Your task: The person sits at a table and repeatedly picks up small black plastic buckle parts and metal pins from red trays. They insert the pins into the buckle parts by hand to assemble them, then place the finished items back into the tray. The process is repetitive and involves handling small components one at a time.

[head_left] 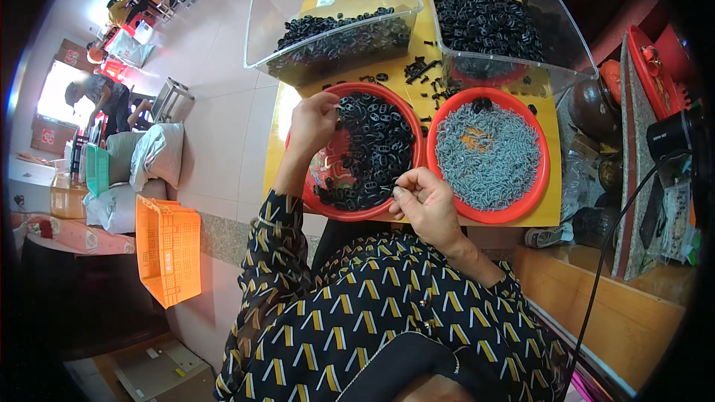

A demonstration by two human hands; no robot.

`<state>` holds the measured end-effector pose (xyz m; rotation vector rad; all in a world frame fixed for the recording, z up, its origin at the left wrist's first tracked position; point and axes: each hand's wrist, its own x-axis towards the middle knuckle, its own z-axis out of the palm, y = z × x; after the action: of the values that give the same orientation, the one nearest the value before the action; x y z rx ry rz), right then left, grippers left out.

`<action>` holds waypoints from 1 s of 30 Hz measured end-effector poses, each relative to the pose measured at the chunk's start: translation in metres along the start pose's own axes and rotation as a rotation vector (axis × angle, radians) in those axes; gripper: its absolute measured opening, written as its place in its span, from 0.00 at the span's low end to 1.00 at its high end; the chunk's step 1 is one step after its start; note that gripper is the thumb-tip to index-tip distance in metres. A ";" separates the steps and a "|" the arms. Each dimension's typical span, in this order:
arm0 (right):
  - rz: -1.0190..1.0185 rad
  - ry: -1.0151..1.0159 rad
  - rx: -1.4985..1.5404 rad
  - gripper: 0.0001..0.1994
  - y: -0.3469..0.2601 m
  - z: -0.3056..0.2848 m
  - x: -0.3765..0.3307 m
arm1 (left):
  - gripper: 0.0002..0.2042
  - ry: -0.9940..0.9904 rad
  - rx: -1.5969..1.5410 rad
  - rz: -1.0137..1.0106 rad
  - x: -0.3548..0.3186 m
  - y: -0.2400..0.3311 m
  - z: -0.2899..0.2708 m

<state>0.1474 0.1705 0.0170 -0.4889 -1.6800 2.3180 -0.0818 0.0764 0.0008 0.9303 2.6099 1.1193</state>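
A red basin (419, 150) in front of me holds many small black plastic pieces (376, 130), oval with holes. Over its left rim is my left hand (313, 125), its fingertips pinched together beside the pieces; whatever they hold is hidden. My right hand (427, 207) is at the basin's front right edge, thumb and forefinger closed on something too small to make out. To the right, a second red basin (544, 164) is filled with small silvery screws (488, 160), with a black piece lying at its far edge.
Two clear plastic bins (261, 33) (573, 59) of black pieces stand at the back of the yellow table (551, 212). Loose black parts (422, 71) lie between them. An orange crate (170, 253) is on the floor at left; a black cable (599, 268) hangs at right. Other people are farther off.
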 end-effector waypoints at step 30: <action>0.263 -0.165 0.491 0.06 -0.001 0.068 0.054 | 0.08 0.052 -1.181 -0.164 -0.112 0.004 -0.010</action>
<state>0.0705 0.1324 0.0306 -0.4427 -1.0856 2.9053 0.0051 0.0056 -0.0008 0.3761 1.4708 2.1712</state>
